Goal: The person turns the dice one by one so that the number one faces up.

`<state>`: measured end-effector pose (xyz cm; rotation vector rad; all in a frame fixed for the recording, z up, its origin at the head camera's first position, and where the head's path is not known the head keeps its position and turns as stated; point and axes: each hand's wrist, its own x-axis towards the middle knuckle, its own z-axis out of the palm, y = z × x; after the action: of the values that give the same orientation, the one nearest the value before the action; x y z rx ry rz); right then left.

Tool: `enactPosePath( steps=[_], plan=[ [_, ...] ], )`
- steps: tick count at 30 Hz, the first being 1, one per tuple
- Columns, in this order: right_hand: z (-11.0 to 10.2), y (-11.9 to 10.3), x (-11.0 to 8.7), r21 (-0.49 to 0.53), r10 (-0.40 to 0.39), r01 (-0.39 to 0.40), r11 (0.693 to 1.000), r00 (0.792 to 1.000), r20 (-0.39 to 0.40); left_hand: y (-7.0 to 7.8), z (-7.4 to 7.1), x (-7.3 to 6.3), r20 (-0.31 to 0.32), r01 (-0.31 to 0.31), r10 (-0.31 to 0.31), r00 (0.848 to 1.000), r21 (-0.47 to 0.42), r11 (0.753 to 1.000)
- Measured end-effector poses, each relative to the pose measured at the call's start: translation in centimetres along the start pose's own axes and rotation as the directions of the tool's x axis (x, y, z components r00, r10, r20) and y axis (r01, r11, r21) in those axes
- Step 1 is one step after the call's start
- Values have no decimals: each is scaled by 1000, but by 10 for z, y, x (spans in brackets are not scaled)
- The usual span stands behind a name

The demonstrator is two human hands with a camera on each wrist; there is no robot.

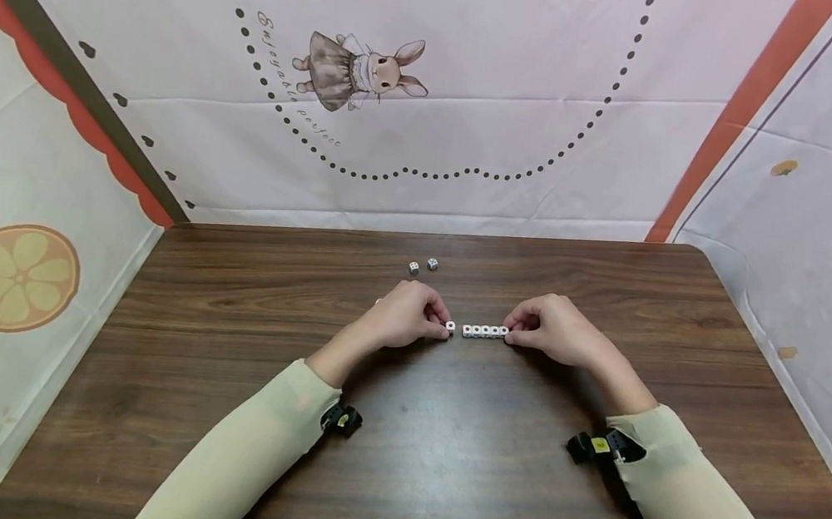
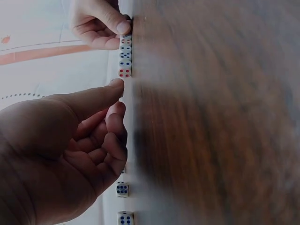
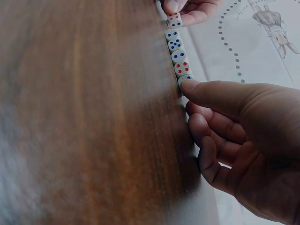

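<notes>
Between thumb and fingers, my left hand (image 1: 403, 315) pinches a white die (image 1: 450, 327), which shows red and blue pips in the right wrist view. A small gap separates that die from a straight row of several white dice (image 1: 477, 331) on the table. At the row's right end, my right hand (image 1: 558, 330) pinches the last die (image 1: 504, 331). In the right wrist view the thumb covers part of that end die (image 3: 184, 79). The left thumb hides nearly all of the held die in the left wrist view.
Two loose dice (image 1: 413, 268) lie beyond the left hand on the brown wooden table (image 1: 434, 462). Another die (image 1: 379, 300) is mostly hidden behind the left hand. A printed cloth (image 1: 503, 134) hangs behind the table's far edge.
</notes>
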<state>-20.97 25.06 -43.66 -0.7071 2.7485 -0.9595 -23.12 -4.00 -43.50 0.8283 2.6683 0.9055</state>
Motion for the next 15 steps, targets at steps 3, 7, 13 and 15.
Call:
enactPosePath(
  steps=[3, 7, 13, 15],
  plan=[
    [0, 1, 0, 1, -6, 6, 1000, 1000, -5, 2, 2, 1, 2, -3, 3, 1000, 13, 1000],
    [1, 1, 1, 8, -7, 7, 1000, 1000, -8, 4, 3, 3, 11, -10, 10, 1000, 15, 1000],
    [0, 0, 0, 21, -1, 1, 1000, 1000, 2, 5, 7, 6, 17, 5, -5, 1000, -3, 1000],
    [-1, 0, -1, 24, -1, 1, 1000, 1000, 5, 5, 8, 6, 15, 6, -6, 1000, -2, 1000]
  ],
)
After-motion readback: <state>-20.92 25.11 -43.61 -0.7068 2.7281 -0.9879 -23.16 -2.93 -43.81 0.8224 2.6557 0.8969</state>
